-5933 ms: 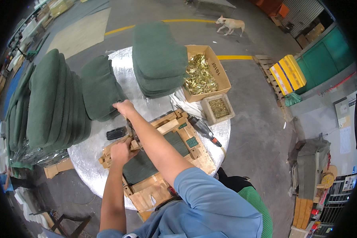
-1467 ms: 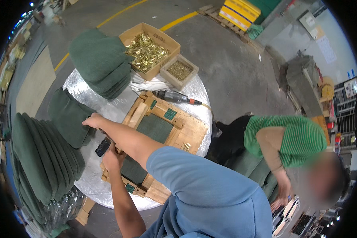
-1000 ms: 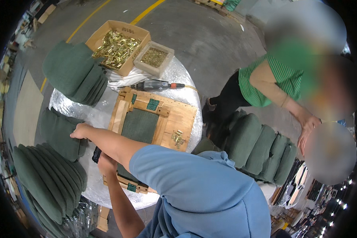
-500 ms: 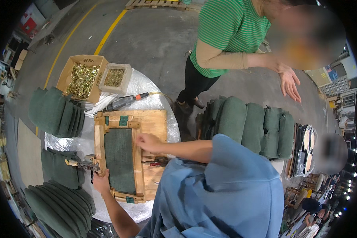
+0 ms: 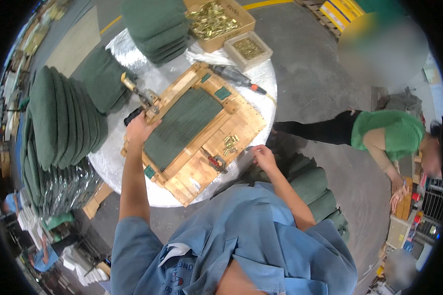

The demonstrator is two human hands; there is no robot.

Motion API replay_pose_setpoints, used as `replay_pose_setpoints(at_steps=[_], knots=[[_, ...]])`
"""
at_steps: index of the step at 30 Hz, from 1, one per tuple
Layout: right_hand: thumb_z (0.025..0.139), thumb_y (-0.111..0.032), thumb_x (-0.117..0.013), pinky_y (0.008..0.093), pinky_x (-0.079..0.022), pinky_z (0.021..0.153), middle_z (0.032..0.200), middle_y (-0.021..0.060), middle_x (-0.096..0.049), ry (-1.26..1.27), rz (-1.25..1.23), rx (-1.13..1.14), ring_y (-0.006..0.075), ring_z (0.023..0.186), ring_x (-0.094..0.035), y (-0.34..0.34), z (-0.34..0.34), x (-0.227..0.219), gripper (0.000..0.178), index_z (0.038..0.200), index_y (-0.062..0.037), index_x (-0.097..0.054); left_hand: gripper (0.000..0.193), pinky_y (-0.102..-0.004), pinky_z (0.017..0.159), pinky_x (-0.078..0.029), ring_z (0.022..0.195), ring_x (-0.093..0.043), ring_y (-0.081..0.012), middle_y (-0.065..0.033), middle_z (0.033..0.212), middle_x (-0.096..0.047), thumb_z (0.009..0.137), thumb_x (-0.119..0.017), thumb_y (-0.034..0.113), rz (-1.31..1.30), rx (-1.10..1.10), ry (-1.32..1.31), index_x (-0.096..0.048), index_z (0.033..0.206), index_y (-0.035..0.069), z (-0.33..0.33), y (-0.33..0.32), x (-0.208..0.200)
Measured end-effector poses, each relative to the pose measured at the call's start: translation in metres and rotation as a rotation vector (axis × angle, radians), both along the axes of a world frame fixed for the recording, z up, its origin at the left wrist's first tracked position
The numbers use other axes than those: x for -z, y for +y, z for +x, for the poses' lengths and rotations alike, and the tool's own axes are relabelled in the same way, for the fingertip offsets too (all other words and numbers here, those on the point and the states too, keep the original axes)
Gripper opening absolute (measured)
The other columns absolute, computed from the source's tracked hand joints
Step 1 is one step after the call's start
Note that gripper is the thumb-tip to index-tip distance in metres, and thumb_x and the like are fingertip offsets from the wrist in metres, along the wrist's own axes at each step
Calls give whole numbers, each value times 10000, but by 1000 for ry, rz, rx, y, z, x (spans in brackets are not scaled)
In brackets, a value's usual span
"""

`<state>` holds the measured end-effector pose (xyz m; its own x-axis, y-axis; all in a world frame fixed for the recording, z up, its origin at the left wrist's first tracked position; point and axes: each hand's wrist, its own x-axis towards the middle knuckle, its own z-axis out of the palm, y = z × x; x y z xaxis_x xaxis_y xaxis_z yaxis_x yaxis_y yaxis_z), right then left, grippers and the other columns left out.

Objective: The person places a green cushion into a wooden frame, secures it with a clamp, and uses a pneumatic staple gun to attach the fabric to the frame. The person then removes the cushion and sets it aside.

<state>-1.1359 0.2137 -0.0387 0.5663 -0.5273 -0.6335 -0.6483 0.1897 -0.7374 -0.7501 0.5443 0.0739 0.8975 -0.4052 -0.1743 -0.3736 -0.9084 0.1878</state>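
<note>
My left hand (image 5: pixel 139 129) is closed at the black-handled toggle clamp (image 5: pixel 149 102) on the left side of a wooden frame jig (image 5: pixel 184 83). Within the jig lies a dark green fabric-covered pad (image 5: pixel 184 128), its surface flat. My right hand (image 5: pixel 265 158) is off the jig's right edge, fingers curled and pinched together; whatever they hold, if anything, is too small to make out. Several brass-coloured metal fittings (image 5: pixel 230 143) lie loose on the jig's plywood base (image 5: pixel 192 186). Beside them is a red-handled clamp (image 5: pixel 215 162).
The round table (image 5: pixel 170 196) is covered in shiny wrap. Stacked green cushions (image 5: pixel 59 118) stand at left, others (image 5: pixel 155 29) at the back. A carton of brass fittings (image 5: pixel 214 19), a plastic tub (image 5: pixel 247 49) and a power tool (image 5: pixel 231 74) sit behind the jig. A person in green (image 5: pixel 384 130) stands at right.
My view has turned, so the table appears rotated. My right hand has left the jig's right rail and is now beyond its edge. Loose fittings now show on the plywood. The person in green appears farther away.
</note>
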Motion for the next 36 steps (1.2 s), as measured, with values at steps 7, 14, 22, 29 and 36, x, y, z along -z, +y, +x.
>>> replay_pose_setpoints(at_steps=[7,14,22,29,36], knots=[[1024,-248,-654,253,-459,515,810,0,-646,51,-32,24,98,609,-599,-25,6,15,160,1081,-100,-675,901,-473,876,-579,1024,-742,-369,-181,1029,-781,796,-632,861,66,-66,49,-723,1279,106,-2,0,-5],[1047,-304,-694,223,-419,510,743,-26,-603,-125,-58,-37,57,592,-545,-36,47,20,229,1048,-78,-663,884,-476,907,-577,1074,-731,-346,-142,1150,-772,812,-611,854,113,-156,126,-695,1376,180,1,-10,-11],[1088,-207,-616,213,-347,547,746,-58,-530,-451,-121,35,26,628,-454,-54,152,0,140,1080,-70,-640,891,-470,934,-569,1106,-721,-334,-140,1170,-768,797,-624,862,193,-191,137,-690,1372,185,14,-20,-5],[1084,-171,-629,225,-410,649,855,-34,-588,-651,-187,-130,43,738,-496,-86,295,-38,158,1047,-21,-659,793,-484,913,-562,1056,-713,-363,-121,1081,-763,821,-685,803,147,-105,39,-742,1229,125,12,-15,9],[964,-187,-744,398,-504,897,990,118,-719,-728,-761,-260,270,936,-659,-156,444,-72,182,1031,-20,-718,799,-470,918,-581,1079,-717,-339,-114,1164,-749,764,-738,806,209,-214,156,-752,1220,149,12,-9,16]])
